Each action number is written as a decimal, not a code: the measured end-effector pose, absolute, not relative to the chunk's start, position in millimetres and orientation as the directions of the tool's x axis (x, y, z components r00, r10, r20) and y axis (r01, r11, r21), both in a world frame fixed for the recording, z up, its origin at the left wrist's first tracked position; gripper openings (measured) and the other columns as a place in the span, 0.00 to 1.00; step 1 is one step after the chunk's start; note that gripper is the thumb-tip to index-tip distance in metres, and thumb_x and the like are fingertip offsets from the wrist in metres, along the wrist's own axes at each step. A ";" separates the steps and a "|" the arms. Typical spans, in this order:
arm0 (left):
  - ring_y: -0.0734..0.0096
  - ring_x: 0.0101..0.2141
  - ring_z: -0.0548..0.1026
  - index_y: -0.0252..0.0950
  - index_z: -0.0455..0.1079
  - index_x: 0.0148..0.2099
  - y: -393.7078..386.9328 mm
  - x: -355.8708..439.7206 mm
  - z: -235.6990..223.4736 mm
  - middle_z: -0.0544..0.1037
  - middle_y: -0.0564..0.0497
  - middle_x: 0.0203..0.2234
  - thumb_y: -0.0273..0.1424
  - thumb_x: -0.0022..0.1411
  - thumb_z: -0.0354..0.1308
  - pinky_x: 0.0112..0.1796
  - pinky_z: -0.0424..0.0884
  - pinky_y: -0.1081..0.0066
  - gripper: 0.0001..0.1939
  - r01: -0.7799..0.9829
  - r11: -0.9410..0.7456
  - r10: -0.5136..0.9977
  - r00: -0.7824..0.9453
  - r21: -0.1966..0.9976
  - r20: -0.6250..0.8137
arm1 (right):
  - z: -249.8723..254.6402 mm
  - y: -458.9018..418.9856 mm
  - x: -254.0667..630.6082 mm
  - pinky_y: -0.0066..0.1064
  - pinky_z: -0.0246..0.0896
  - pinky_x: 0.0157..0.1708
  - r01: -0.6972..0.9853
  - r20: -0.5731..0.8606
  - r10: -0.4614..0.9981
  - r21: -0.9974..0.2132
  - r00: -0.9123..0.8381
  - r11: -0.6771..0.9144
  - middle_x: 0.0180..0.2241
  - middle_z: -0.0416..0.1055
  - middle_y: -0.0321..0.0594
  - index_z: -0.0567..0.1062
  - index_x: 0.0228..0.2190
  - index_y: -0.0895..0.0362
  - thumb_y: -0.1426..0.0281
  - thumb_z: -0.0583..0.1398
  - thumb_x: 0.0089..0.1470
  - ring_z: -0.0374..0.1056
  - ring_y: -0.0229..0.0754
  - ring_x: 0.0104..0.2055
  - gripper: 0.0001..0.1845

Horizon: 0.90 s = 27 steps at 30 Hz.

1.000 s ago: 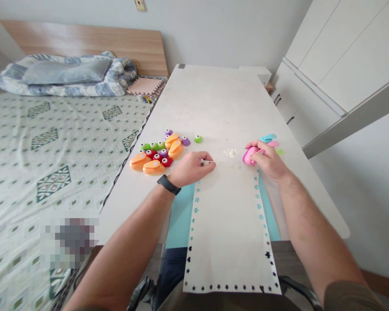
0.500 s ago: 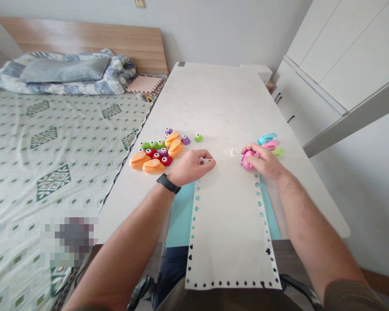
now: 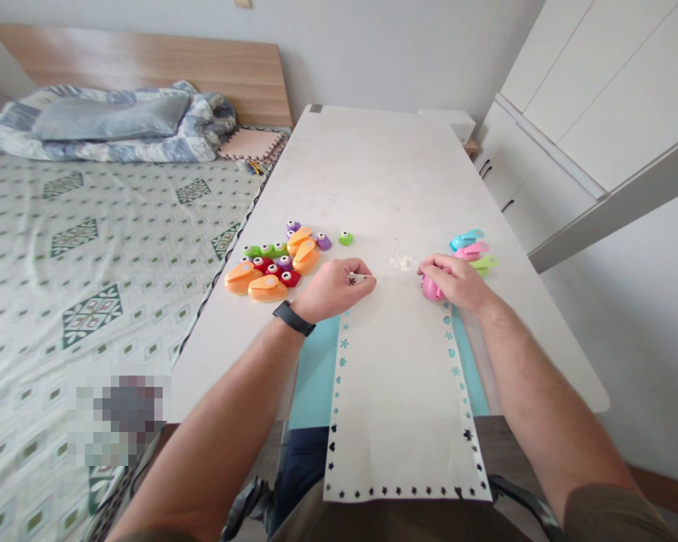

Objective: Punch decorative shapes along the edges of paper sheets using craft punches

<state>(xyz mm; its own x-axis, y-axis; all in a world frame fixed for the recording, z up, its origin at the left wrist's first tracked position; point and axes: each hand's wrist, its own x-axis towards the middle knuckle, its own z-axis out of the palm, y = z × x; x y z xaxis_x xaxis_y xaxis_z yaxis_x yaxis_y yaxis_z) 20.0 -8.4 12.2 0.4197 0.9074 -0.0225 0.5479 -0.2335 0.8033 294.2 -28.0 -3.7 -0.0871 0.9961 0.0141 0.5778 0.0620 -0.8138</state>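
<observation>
A long white paper sheet (image 3: pixel 401 376) with punched shapes along its edges lies on a teal sheet (image 3: pixel 313 369) on the white table (image 3: pixel 373 173) and hangs over the near edge. My left hand (image 3: pixel 333 290), with a black wristband, pinches the paper's far left corner. My right hand (image 3: pixel 455 282) is closed over a pink paper punch (image 3: pixel 429 290) at the paper's far right corner.
Several orange, red, green and purple punches (image 3: pixel 276 263) are heaped left of my left hand. Blue, pink and green punches (image 3: pixel 473 250) lie beyond my right hand. White paper scraps (image 3: pixel 401 263) sit between the hands. A bed (image 3: pixel 90 241) is at left, white cupboards (image 3: pixel 570 113) at right.
My right hand has slid the pink punch a little left onto the paper's far right corner, uncovering the three punches behind it. My left hand has stayed put.
</observation>
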 end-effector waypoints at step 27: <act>0.77 0.20 0.63 0.35 0.74 0.36 -8.3 21.1 9.4 0.70 0.55 0.20 0.41 0.61 0.57 0.20 0.54 0.75 0.14 0.544 -0.245 0.902 0.431 0.803 -0.017 | -8.0 -25.9 289.7 0.33 0.61 0.36 0.686 0.065 0.997 -0.725 -0.027 0.066 0.26 0.77 0.38 0.79 0.27 0.53 0.55 0.48 0.66 0.71 0.43 0.31 0.27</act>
